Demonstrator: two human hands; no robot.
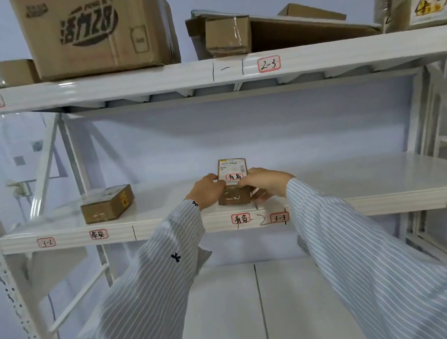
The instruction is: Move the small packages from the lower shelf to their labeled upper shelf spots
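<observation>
A small brown package (pixel 233 180) with a red-bordered label sits at frame centre on the middle shelf (pixel 352 183), just above a matching edge label (pixel 240 218). The left hand (pixel 209 190) and right hand (pixel 265 183) clasp its two sides, fingers curled against it. A second small package (pixel 107 204) lies well apart, centre-left.
</observation>
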